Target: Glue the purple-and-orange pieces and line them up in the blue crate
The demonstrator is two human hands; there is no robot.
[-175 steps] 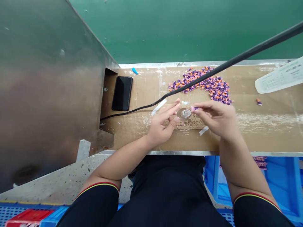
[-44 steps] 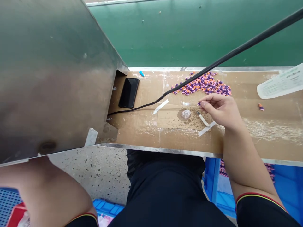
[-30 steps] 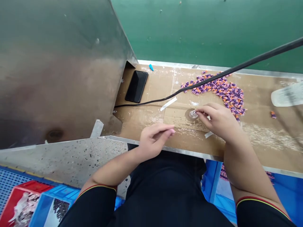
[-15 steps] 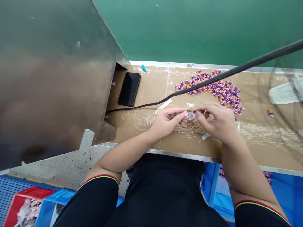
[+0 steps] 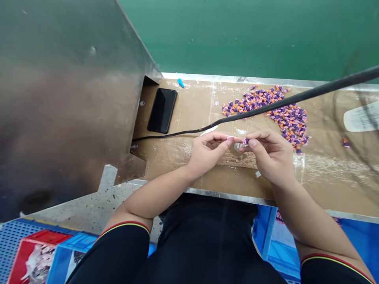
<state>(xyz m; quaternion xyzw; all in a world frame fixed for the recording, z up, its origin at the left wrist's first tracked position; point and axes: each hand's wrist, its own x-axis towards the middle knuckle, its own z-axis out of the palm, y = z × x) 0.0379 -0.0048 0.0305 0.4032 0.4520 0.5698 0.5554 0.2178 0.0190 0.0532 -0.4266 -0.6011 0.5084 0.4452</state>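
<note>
My left hand [image 5: 205, 154] is closed in a pinch on a small pink piece [image 5: 230, 138] at its fingertips. Close to it on the right, my right hand [image 5: 274, 157] pinches a small purple piece [image 5: 245, 141] between thumb and fingers. The fingertips of both hands nearly meet. Under the right fingertips a small clear round object [image 5: 238, 146] shows in part on the brown tabletop [image 5: 183, 157]; its kind I cannot make out. Beyond my right hand spreads a pile of small purple, orange and pink pieces [image 5: 291, 120].
A black cable [image 5: 257, 112] crosses above the table. On the left lie a phone [image 5: 162, 110] and a blue cap-like piece [image 5: 181, 83], beside a metal panel [image 5: 74, 98]. One loose piece [image 5: 346, 142] and a white object [image 5: 363, 117] lie right. Crates [image 5: 66, 252] stand below.
My right hand has turned, and the purple piece in its fingers now shows more clearly. The left hand's pinched fingers have tilted, leaving less of the pink piece visible. The view has shifted slightly.
</note>
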